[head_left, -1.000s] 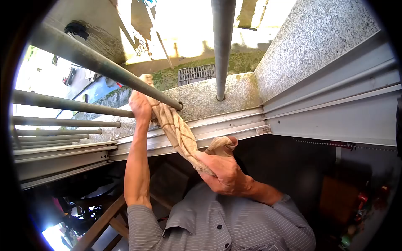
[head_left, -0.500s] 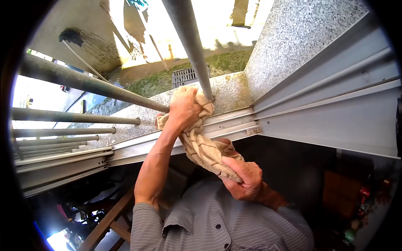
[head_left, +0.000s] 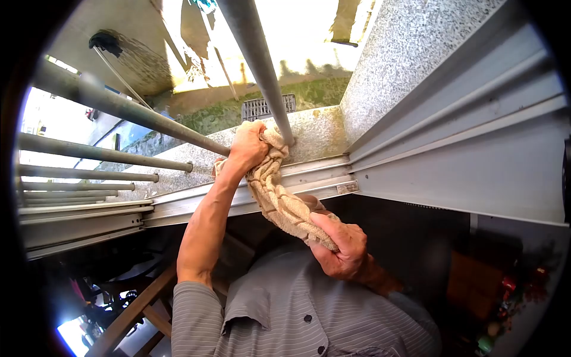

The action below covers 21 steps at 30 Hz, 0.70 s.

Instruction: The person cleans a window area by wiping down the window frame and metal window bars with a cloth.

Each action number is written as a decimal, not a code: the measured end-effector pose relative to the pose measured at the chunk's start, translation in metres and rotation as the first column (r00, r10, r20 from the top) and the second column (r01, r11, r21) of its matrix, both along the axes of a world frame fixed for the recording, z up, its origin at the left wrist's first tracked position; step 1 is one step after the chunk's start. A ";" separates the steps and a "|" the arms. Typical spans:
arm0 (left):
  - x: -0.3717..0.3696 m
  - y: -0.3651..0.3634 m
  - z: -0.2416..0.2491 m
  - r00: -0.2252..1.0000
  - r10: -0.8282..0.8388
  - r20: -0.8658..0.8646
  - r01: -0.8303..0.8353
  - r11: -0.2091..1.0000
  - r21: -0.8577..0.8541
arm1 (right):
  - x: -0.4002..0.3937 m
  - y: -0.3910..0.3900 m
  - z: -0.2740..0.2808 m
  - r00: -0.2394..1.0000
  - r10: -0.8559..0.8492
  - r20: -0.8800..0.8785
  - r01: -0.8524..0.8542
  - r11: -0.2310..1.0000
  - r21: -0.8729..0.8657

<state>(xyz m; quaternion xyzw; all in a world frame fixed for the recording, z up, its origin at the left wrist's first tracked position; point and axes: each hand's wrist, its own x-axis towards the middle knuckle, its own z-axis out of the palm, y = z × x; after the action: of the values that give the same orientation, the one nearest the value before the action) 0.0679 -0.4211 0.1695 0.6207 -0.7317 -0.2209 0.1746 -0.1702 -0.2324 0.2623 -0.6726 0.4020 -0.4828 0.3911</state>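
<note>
A twisted beige cloth [head_left: 279, 202] stretches between my two hands in the head view. My left hand [head_left: 248, 144] is closed on its upper end, over the stone sill [head_left: 318, 128] and beside the foot of a metal bar [head_left: 259, 62]. Lower down, near the shirt front, my right hand [head_left: 342, 245] grips the other end, thumb on top. The middle of the cloth crosses above the white window track [head_left: 315, 178].
More metal bars [head_left: 119, 156] run along the left. A grey window frame [head_left: 464, 143] and a speckled wall [head_left: 410, 65] stand on the right. Outside lie a grey drain grate [head_left: 267, 107] and a mop [head_left: 107, 43]. Wooden furniture [head_left: 134, 312] is at lower left.
The view has shifted slightly, so the bars and sill appear a little further left. Both hands keep their hold on the cloth, which looks slightly straighter between them.
</note>
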 end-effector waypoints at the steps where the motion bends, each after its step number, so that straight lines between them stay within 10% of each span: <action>1: -0.002 0.000 0.003 0.999 0.040 0.004 -0.040 0.999 0.029 | 0.000 -0.001 0.003 1.000 -0.014 -0.028 0.012 0.998 -0.067; 8: -0.006 -0.019 -0.015 0.891 0.407 -0.203 -0.450 0.852 -0.268 | 0.024 0.009 0.006 0.998 -0.047 -0.030 0.043 0.993 -0.113; 12: 0.006 -0.055 0.010 0.833 0.237 -0.499 -0.426 0.851 -0.306 | 0.042 0.014 0.011 0.999 0.031 0.011 -0.030 0.995 -0.094; 14: 0.003 -0.083 0.020 0.883 0.394 -0.256 -0.374 0.919 0.122 | 0.056 0.010 0.008 1.000 0.027 -0.008 -0.028 0.991 -0.128; 17: -0.008 -0.124 -0.039 0.897 -0.078 -0.434 0.157 0.976 0.149 | 0.077 0.010 0.000 1.000 0.006 -0.015 -0.007 0.998 -0.065; 21: -0.040 -0.153 -0.092 0.798 -0.380 -0.468 0.581 0.691 0.429 | 0.084 0.012 -0.008 0.994 0.025 -0.105 -0.028 0.999 -0.026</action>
<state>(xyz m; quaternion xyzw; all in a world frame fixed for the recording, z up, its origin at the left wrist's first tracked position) 0.0280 -0.5743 0.0779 0.3777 -0.7317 -0.5655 0.0470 -0.0860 -0.2204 0.2546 -0.7074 0.4064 -0.4472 0.3666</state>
